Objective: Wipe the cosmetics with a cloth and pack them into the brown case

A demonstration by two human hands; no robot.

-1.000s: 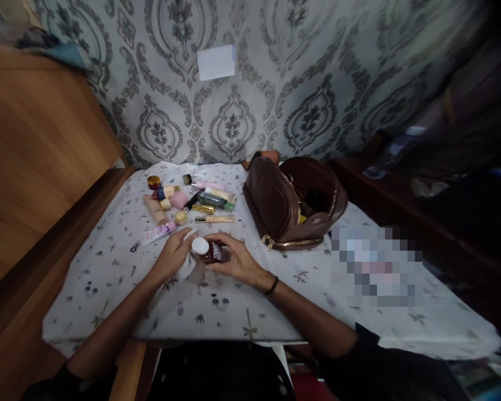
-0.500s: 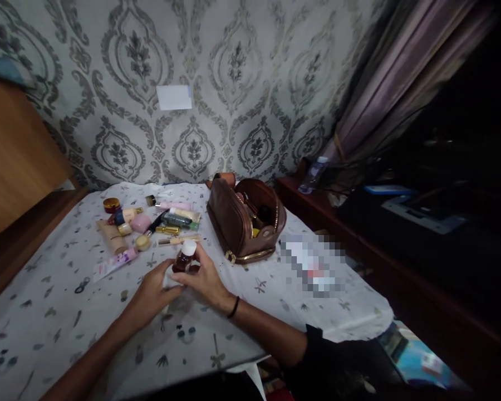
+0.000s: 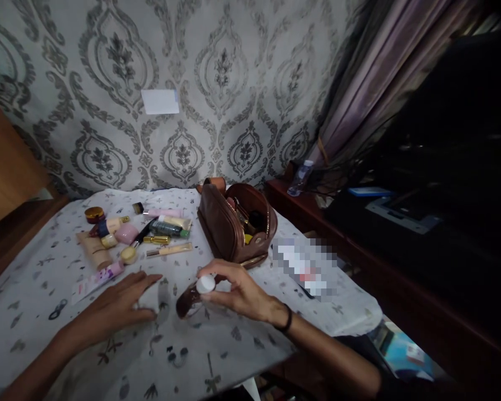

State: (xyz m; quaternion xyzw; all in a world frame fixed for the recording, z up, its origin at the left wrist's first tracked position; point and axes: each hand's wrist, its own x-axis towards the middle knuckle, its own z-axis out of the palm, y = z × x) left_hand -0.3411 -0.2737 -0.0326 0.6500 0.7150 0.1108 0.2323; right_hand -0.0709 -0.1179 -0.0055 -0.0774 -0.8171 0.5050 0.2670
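My right hand (image 3: 237, 289) grips a small bottle (image 3: 187, 301) of dark reddish-brown liquid by its white cap (image 3: 206, 284). The bottle is tilted, its base pointing left and toward me, just over the cloth. My left hand (image 3: 121, 303) is to its left, apart from the bottle, fingers stretched. Between its thumb and fingers shows a soft white piece (image 3: 149, 299), perhaps a cotton pad; its kind is unclear. Behind my right hand stands a brown cosmetic bag (image 3: 219, 223), unzipped, with brushes and other items inside.
Several cosmetics lie at the back left, among them a beige tube (image 3: 95, 252), a pink-purple tube (image 3: 98, 281) and a gold tube (image 3: 156, 240). A blurred-out flat object (image 3: 304, 270) lies right of the bag. A clear bottle (image 3: 301, 177) stands on the dark red ledge (image 3: 281, 192).
My hands have moved apart. The right hand has shifted right and nearer with the bottle, now tipped and held by its cap; the left has moved left. The view has turned slightly right.
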